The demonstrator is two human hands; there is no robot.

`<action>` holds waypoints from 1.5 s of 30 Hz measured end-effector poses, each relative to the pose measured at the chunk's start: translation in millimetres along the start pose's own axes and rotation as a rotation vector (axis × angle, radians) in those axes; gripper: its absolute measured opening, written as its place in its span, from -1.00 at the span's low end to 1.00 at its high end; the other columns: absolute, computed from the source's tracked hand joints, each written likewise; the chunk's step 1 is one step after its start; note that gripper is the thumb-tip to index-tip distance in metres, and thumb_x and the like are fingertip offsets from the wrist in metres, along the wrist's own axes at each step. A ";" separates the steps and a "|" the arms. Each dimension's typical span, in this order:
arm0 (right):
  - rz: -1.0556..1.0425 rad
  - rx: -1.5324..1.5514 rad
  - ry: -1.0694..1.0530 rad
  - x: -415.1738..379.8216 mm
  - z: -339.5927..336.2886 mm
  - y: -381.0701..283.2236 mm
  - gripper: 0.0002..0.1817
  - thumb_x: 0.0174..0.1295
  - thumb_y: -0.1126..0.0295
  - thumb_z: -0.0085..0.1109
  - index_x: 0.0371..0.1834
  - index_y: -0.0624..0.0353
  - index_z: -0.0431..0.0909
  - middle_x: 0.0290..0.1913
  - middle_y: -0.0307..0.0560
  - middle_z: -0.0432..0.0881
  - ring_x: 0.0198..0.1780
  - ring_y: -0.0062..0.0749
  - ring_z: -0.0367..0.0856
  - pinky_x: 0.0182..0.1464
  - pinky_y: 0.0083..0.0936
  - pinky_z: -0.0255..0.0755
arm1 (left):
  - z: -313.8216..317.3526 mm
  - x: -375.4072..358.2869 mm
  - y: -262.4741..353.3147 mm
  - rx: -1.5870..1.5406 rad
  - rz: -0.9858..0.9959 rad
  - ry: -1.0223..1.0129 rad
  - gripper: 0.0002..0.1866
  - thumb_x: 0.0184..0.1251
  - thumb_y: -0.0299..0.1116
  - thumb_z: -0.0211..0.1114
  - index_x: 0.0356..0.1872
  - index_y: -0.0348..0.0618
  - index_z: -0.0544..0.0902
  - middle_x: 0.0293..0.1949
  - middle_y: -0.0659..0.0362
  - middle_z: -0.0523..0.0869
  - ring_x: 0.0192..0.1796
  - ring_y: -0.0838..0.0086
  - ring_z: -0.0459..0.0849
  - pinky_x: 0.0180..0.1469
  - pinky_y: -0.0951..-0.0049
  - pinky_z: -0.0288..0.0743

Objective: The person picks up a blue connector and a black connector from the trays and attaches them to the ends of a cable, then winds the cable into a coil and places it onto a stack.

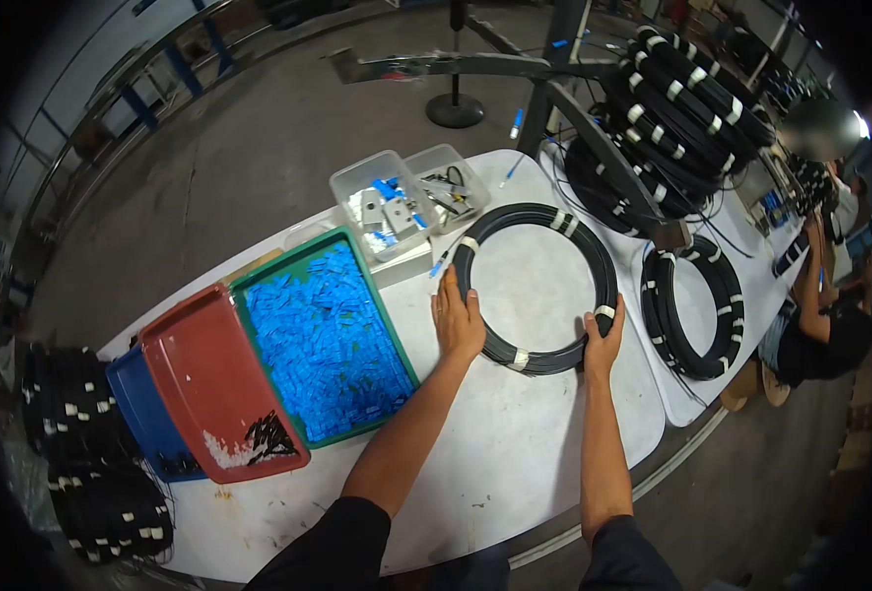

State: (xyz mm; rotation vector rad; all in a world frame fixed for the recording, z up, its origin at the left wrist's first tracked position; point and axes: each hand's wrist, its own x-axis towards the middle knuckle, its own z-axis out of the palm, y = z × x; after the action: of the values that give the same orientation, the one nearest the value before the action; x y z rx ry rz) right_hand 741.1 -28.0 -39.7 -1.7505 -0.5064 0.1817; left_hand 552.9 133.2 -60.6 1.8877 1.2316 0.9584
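Note:
A coil of black cable [564,232], bound with white tape bands, lies on the white table [475,473]. My left hand [459,317] grips the coil's left side, thumb on the inner edge and fingers along the outside. On the right, my right hand [603,343] holds the lower rim beside a white band, its outer fingers partly hidden. A cable end with a blue tip [437,267] sticks out just above my left hand.
Left are a green tray [397,347] of blue pieces, a red tray [195,364] and a blue tray [145,414]. Clear bins [382,202] stand behind. Another coil [655,315] and stacked coils [687,118] sit right, under a metal arm [603,148]. A person [825,340] is far right.

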 end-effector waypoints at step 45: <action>-0.307 0.217 -1.155 -647.9 636.7 -559.8 0.16 0.09 -0.07 0.49 0.63 0.23 0.02 0.40 0.45 0.46 0.46 0.17 0.43 0.50 -0.16 0.24 | -1031.3 -131.3 -164.1 0.258 -0.790 1.003 0.00 0.15 -0.34 0.49 0.57 -0.18 0.07 0.38 -0.33 0.47 0.46 -0.11 0.47 0.51 0.15 0.33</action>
State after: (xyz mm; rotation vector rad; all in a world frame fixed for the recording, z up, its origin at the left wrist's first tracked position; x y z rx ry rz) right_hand -214.9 351.0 244.8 -1.1908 -1.4997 1.0057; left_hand -437.1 211.5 288.0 0.8039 2.5027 1.3311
